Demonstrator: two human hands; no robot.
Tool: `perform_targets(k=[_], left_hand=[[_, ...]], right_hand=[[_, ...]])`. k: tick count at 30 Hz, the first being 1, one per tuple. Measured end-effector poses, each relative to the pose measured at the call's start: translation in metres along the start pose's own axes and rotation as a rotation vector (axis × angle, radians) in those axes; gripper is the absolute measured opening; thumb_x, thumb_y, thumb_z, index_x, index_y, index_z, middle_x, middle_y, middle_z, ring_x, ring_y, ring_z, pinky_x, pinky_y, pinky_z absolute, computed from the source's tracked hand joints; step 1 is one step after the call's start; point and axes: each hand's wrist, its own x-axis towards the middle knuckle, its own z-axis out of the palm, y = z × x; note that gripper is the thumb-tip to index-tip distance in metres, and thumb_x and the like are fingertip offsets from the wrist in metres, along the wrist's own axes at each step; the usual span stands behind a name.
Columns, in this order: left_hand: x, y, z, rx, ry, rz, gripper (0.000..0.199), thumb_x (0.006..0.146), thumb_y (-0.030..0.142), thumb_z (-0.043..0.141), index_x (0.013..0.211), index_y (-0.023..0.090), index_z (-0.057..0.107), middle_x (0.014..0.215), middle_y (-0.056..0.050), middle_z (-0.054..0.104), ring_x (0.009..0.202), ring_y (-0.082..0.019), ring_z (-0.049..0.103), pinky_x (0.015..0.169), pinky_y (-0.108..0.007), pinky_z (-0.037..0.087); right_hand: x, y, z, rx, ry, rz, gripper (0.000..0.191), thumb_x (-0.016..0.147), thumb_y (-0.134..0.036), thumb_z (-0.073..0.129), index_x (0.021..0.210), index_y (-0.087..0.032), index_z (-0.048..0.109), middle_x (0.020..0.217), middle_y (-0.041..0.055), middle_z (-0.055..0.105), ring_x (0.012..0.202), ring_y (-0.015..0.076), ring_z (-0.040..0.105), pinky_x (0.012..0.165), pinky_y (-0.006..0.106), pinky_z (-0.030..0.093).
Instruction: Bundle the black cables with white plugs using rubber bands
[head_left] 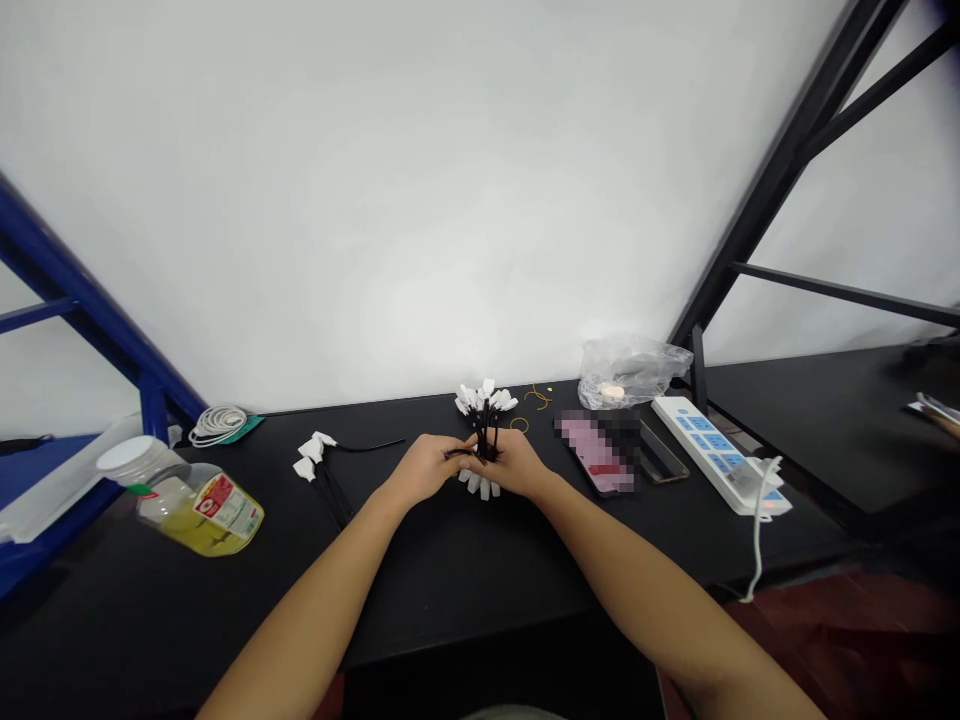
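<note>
Right fingers [501,470] grip bundled black cables [486,418]; left fingers [445,445] pinch a dark strand [454,454].

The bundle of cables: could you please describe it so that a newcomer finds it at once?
Find the black table below the white wall, then the place near its middle where the left hand and right hand meet. The bundle of black cables rises there, white ends fanned upward. Unlike the few loose cables lying to the left, it is thick and held.

Black cable bundle [487,425] (white-tipped), gathered midway, fanned
</note>
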Motion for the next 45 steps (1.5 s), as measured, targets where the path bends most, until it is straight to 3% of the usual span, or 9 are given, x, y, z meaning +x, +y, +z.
perform_targets(k=[7,10,14,20,26,34,39,42,45], left_hand=[[-0.005,-0.012,-0.039,0.337,0.032,-0.087,0.038,0.085,0.047,0.065,0.115,0.025,0.073,0.104,-0.006,0.073,0.093,-0.023,0.067,0.080,-0.030,0.050],[-0.015,-0.041,-0.076,0.693,0.135,-0.360,0.036,0.087,0.037,0.058,0.119,0.025,0.071,0.128,-0.011,0.065,0.110,-0.030,0.063,0.092,-0.037,0.049],[-0.024,-0.073,-0.101,0.821,0.026,-0.630,0.030,0.083,0.033,0.060,0.109,0.027,0.072,0.124,-0.013,0.064,0.112,-0.034,0.063,0.092,-0.043,0.049],[-0.012,-0.062,-0.083,0.714,0.113,-0.493,0.022,0.091,0.032,0.049,0.094,0.023,0.069,0.113,-0.010,0.067,0.105,-0.030,0.064,0.091,-0.044,0.047],[-0.003,-0.018,-0.054,0.166,0.377,-0.145,0.025,0.090,0.043,0.054,0.093,0.020,0.064,0.090,-0.004,0.067,0.082,-0.018,0.062,0.077,-0.030,0.049],[-0.003,0.015,-0.021,-0.066,0.062,0.007,0.035,0.091,0.049,0.055,0.099,0.018,0.071,0.094,-0.007,0.075,0.086,-0.021,0.067,0.080,-0.031,0.052],[-0.023,-0.035,-0.090,0.620,0.145,-0.517,0.045,0.086,0.054,0.056,0.114,0.021,0.068,0.122,-0.015,0.070,0.108,-0.034,0.066,0.087,-0.042,0.049],[-0.038,-0.074,-0.127,0.646,0.033,-0.789,0.056,0.086,0.065,0.047,0.107,0.018,0.068,0.116,-0.017,0.072,0.105,-0.036,0.068,0.083,-0.040,0.050],[-0.042,-0.092,-0.135,0.577,-0.054,-0.817,0.065,0.080,0.077,0.044,0.096,0.018,0.069,0.110,-0.017,0.074,0.101,-0.036,0.070,0.077,-0.038,0.051]], right_hand=[[-0.003,0.002,0.004,-0.078,0.055,0.013,0.025,0.094,-0.037,0.059,0.081,-0.019,0.068,0.073,0.0017,0.069,0.066,0.0141,0.063,0.063,0.024,0.043],[-0.002,-0.001,0.001,-0.066,0.044,0.028,0.022,0.095,-0.035,0.058,0.083,-0.019,0.068,0.075,0.0016,0.070,0.069,0.0146,0.065,0.065,0.024,0.044],[-0.001,-0.002,0.001,-0.064,0.036,0.036,0.022,0.094,-0.035,0.059,0.083,-0.019,0.068,0.077,0.0023,0.071,0.070,0.0158,0.065,0.066,0.025,0.045],[-0.001,-0.002,0.000,-0.071,0.035,0.040,0.021,0.094,-0.036,0.060,0.086,-0.020,0.070,0.079,0.0026,0.072,0.073,0.0164,0.067,0.067,0.025,0.045],[0.000,-0.005,0.000,-0.081,0.051,0.053,0.017,0.093,-0.034,0.061,0.093,-0.021,0.072,0.084,0.0025,0.075,0.078,0.0169,0.069,0.071,0.024,0.046],[0.002,-0.007,-0.001,-0.178,-0.058,0.042,0.024,0.093,-0.030,0.060,0.073,-0.019,0.066,0.066,0.0010,0.065,0.061,0.0138,0.060,0.060,0.022,0.037],[0.002,-0.006,-0.001,-0.159,-0.045,0.051,0.017,0.093,-0.027,0.059,0.080,-0.020,0.069,0.073,0.0015,0.068,0.068,0.0152,0.062,0.063,0.023,0.038],[0.002,-0.005,0.000,-0.137,-0.044,0.056,0.017,0.093,-0.029,0.059,0.083,-0.021,0.071,0.074,0.0013,0.069,0.070,0.0155,0.063,0.064,0.023,0.039],[0.002,-0.005,0.000,-0.126,-0.046,0.065,0.021,0.094,-0.033,0.060,0.081,-0.020,0.071,0.070,0.0008,0.068,0.067,0.0152,0.062,0.062,0.023,0.039]])
